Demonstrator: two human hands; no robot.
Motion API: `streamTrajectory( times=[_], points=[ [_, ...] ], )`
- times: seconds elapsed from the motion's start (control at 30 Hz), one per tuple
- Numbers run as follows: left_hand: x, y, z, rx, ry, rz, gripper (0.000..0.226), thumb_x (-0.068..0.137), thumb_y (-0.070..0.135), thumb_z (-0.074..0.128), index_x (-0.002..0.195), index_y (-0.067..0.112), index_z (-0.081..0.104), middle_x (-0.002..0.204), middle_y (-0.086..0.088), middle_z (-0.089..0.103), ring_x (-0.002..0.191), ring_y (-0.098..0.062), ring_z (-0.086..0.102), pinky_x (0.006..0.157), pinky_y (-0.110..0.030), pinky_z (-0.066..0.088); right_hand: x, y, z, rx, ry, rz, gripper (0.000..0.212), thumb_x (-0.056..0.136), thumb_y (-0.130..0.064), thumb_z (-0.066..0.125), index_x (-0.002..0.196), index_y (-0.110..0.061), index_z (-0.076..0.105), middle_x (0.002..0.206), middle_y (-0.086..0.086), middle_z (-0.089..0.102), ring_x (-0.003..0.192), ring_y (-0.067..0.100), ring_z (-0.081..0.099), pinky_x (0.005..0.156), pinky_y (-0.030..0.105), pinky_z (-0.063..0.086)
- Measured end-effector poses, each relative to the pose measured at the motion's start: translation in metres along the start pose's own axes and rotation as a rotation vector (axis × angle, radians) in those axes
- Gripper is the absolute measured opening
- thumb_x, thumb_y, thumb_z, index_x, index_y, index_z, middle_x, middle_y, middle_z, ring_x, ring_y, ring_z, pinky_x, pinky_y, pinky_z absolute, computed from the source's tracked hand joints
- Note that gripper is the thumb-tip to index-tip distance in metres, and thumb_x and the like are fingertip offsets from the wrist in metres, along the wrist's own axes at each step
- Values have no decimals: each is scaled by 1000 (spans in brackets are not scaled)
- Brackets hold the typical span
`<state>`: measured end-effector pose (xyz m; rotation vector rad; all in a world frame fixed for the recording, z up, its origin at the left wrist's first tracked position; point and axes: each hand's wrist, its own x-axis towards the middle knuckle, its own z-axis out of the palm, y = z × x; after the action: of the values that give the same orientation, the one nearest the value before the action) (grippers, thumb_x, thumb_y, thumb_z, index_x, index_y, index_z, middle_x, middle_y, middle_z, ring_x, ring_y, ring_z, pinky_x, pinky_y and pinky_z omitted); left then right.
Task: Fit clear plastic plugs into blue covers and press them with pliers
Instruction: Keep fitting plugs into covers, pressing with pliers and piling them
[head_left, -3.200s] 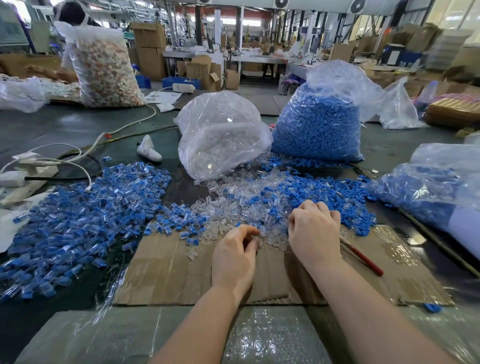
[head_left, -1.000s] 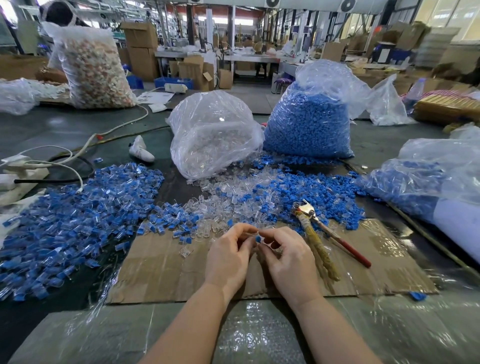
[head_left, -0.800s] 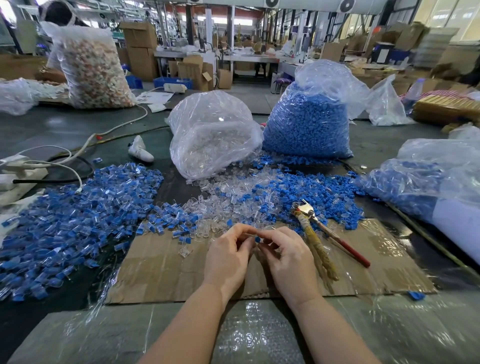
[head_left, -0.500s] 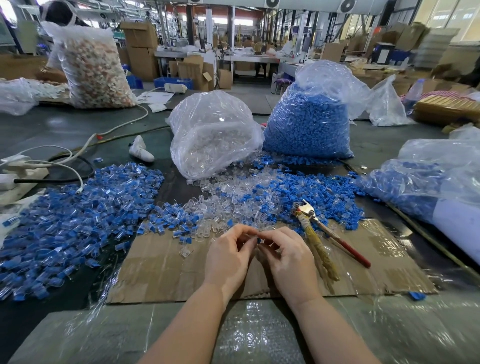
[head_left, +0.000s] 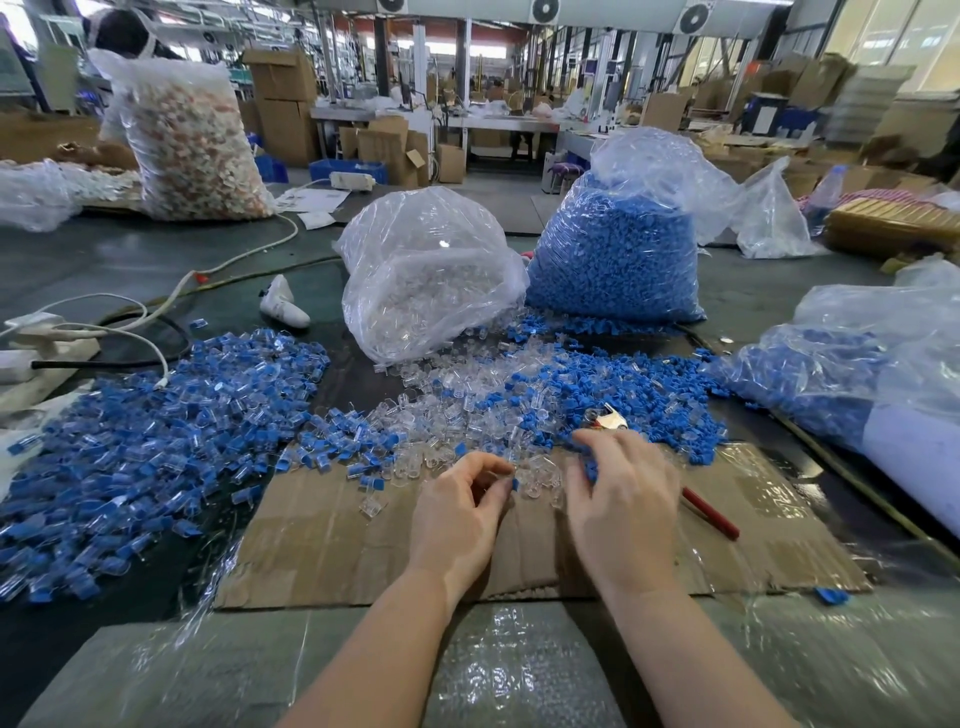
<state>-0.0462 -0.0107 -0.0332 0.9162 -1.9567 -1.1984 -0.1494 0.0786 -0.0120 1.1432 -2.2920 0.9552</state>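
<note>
A dark green table (head_left: 130, 260) fills the room's foreground. On it, at about one o'clock from the worker, stands a big clear bag of blue covers (head_left: 613, 254), and just left of it at twelve o'clock slumps a bag of clear plastic plugs (head_left: 426, 280), its mouth spilling forward. A wide heap of assembled blue-and-clear pieces (head_left: 145, 447) spreads at ten o'clock. A cardboard sheet (head_left: 322, 545) lies right in front of the worker, and along its far edge loose covers and plugs mix in a pile (head_left: 519, 395). The pliers (head_left: 608, 418) lie at one o'clock, metal nose showing past the right hand (head_left: 623, 514), red handle (head_left: 711, 514) poking out behind it. That hand is spread, fingers relaxed, over the pile. The left hand (head_left: 457, 519) pinches a small blue cover (head_left: 515, 484) at its fingertips.
</note>
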Motion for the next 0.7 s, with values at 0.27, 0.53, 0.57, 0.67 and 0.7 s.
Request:
streamTrajectory(
  times=[0.27, 0.53, 0.57, 0.67, 0.7],
  points=[
    [1, 5, -2, -107, 40, -34, 22, 87, 10, 62, 81, 31, 62, 78, 7, 66, 76, -7, 63, 63, -7, 46, 26, 32, -17, -468, -631, 403, 60, 90, -56, 42, 136, -18, 32, 139, 11, 41, 125, 29, 40, 103, 49, 30],
    [11, 13, -6, -302, 42, -147, 15, 87, 4, 60, 88, 18, 63, 84, -9, 67, 77, -16, 64, 69, -23, 53, 31, 15, -33, -322, -544, 206, 28, 93, -38, 44, 108, -14, 44, 114, 10, 49, 102, 24, 44, 87, 33, 40],
    [14, 15, -7, -366, 49, -182, 15, 87, 2, 59, 87, 17, 64, 81, -8, 67, 71, -14, 63, 64, -22, 53, 32, 9, -37, -247, -550, 169, 22, 94, -36, 43, 101, -16, 44, 105, 7, 50, 92, 20, 44, 79, 30, 39],
    [21, 18, -9, -494, 83, -269, 14, 87, 3, 60, 85, 16, 65, 76, -5, 69, 57, -10, 60, 50, -20, 49, 35, -9, -44, 23, -679, 188, 19, 93, -28, 41, 78, -18, 40, 80, -1, 49, 67, 11, 43, 55, 25, 29],
    [23, 19, -10, -512, 91, -279, 14, 87, 4, 60, 85, 17, 65, 75, -5, 69, 56, -9, 60, 49, -21, 48, 36, -13, -46, 110, -738, 219, 21, 92, -26, 42, 74, -17, 40, 77, 0, 49, 64, 13, 43, 53, 27, 28]
  ],
)
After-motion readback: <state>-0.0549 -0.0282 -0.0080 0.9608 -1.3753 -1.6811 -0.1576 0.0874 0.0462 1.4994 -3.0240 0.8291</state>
